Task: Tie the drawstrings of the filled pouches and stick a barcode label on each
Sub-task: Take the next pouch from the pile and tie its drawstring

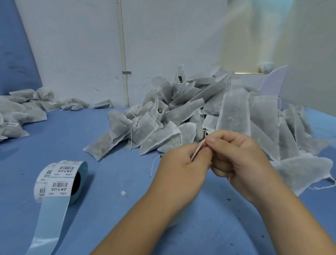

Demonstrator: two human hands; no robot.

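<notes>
My left hand and my right hand meet over the blue table, in front of a big heap of grey mesh pouches. Both pinch a thin pale drawstring stretched between their fingertips. The pouch it belongs to is hidden behind my hands, and a loose string end hangs below my right hand. A roll of barcode labels stands at the lower left, its blue backing strip trailing toward me.
A second pile of pouches, some bearing labels, lies at the far left. One flat pouch with loose strings lies right of my right hand. White walls close the back. Dark crumbs dot the blue table.
</notes>
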